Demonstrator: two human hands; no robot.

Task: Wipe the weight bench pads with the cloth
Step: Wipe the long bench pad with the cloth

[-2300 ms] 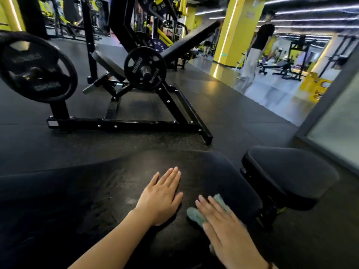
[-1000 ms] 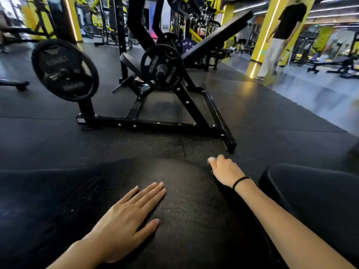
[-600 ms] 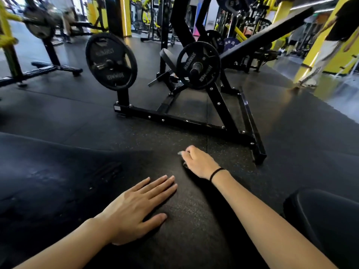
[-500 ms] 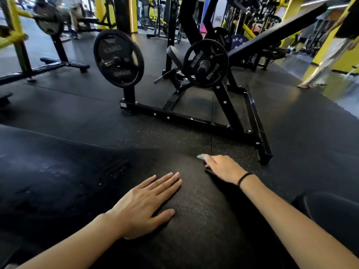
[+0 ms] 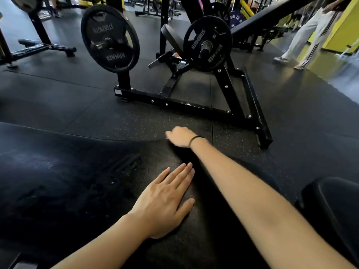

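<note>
Left hand (image 5: 165, 202) lies flat, fingers straight, on the bench pad (image 5: 68, 181) near its right end. Right hand (image 5: 180, 136) curls at the pad's far edge, blurred; whether it grips the cloth, I cannot tell. Open pad stretches leftward.

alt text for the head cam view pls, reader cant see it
A person's left hand lies flat on a black weight bench pad while the right hand, blurred, curls at the pad's far edge. Beyond on the rubber floor stands a black machine loaded with two Hammer Strength weight plates.
</note>
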